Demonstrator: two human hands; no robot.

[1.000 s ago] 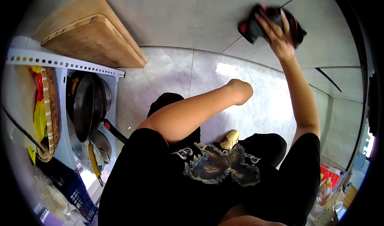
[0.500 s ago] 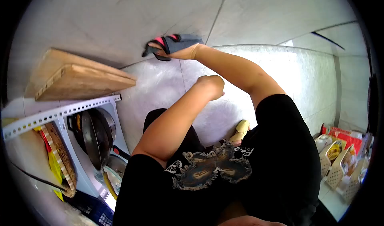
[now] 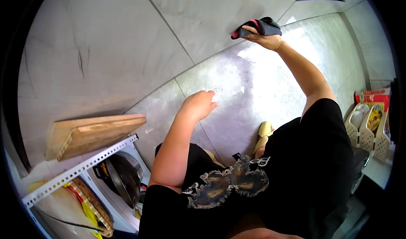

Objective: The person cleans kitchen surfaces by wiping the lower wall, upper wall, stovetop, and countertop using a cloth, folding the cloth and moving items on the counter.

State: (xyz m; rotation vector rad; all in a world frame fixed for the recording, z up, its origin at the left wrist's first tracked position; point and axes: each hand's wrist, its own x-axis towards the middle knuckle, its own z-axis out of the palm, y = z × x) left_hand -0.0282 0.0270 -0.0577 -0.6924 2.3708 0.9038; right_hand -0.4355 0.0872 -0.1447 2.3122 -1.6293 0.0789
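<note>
My right hand (image 3: 267, 41) holds a folded dark grey cloth (image 3: 270, 26) with black and pink-red parts. It presses the cloth against the grey tiled wall (image 3: 203, 23), just above where the wall meets the floor. My left hand (image 3: 198, 105) hangs lower and to the left, over the floor tiles (image 3: 230, 91). Its fingers are curled in, with the thumb beside them, and no object shows in it.
Wooden boards (image 3: 101, 131) lean against the wall at left. Beside them, a white metal rack (image 3: 84, 165) holds dark pans (image 3: 120, 175) and a woven basket (image 3: 95, 205). White perforated bins (image 3: 366, 131) stand at right. A yellow slipper (image 3: 264, 133) is on one foot.
My right hand has moved right along the wall with the cloth. My left hand has shifted left and slightly down. The view has turned, so the boards and rack appear lower.
</note>
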